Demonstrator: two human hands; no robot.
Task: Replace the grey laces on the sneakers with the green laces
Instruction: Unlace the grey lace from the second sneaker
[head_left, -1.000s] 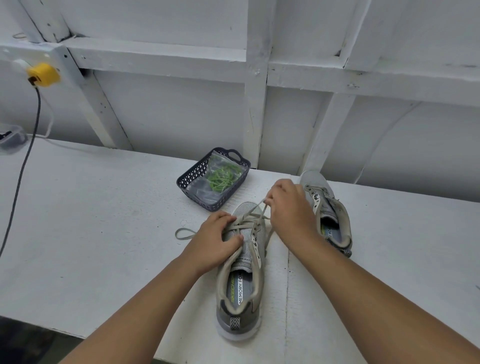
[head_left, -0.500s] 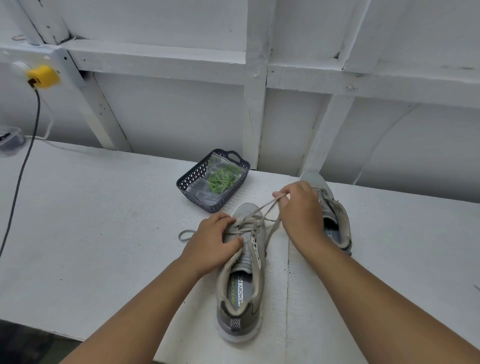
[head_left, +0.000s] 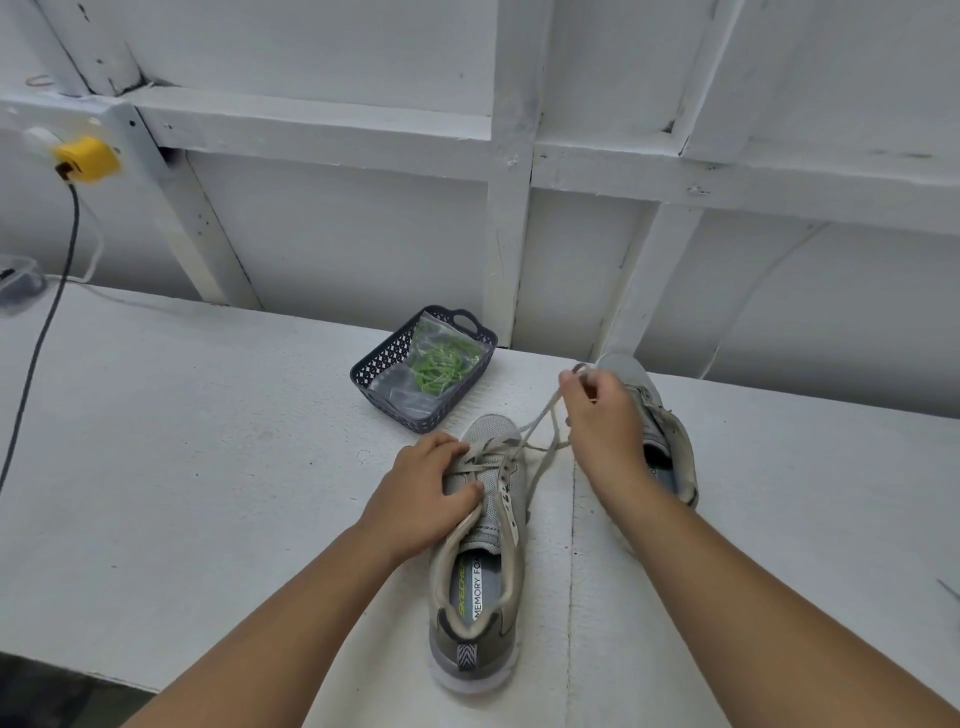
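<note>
While the white worktop (head_left: 208, 467) stretches wide from its left edge to its right under a white framed wall, two bare forearms reach in from the near edge. Sitting close to that near edge, toe pointing to the back, is the near sneaker (head_left: 480, 561), grey with its insole showing. And the left hand (head_left: 423, 499) rests on its left side, fingers curled over the lacing and thumb pressed on the tongue, holding it down! Just right of it and further back, the second sneaker (head_left: 660, 431) lies by the back edge, partly hidden behind the right wrist. Up goes the right hand (head_left: 602, 415), fingers curled, pinching the grey lace (head_left: 540, 421), which runs taut in two strands from the near sneaker's eyelets up to the fingertips. Near the back edge, left of the sneakers, stands a dark basket (head_left: 379, 364) holding a clear bag with the green laces (head_left: 441, 364) inside. Far left, a black cable (head_left: 41, 338) hangs from a yellow plug (head_left: 85, 158) on the wall.
</note>
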